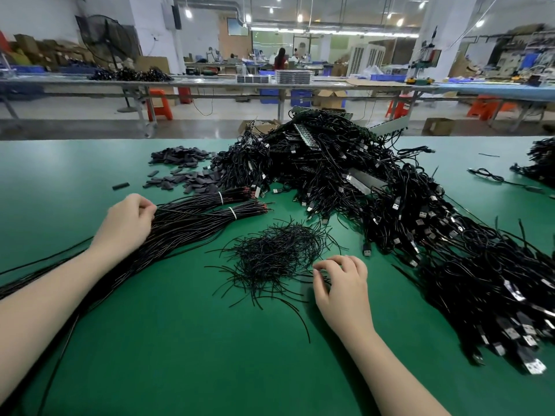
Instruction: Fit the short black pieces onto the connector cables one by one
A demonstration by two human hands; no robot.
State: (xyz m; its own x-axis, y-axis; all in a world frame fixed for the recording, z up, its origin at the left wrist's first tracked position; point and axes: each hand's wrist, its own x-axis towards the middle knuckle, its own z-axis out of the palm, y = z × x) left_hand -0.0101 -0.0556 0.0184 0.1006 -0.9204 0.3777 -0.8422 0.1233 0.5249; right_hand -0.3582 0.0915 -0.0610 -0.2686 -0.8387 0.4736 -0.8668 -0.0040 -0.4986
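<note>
A loose heap of short thin black pieces point(276, 253) lies on the green table point(186, 349) in the middle. My right hand point(342, 283) rests at the heap's right edge, fingers curled down onto the pieces; whether it pinches one I cannot tell. Left of the heap lie long black cables point(192, 217) in bundles tied with white ties, their ends bare and reddish. My left hand point(126, 223) lies on these cables, fingertips curled and pinching at a strand near the bundle's top.
A big tangled pile of black USB connector cables point(390, 211) fills the right side. Flat dark sleeve pieces point(180, 169) are scattered at the back left. More cables point(540, 163) sit at the far right edge. Benches and stools stand beyond the table.
</note>
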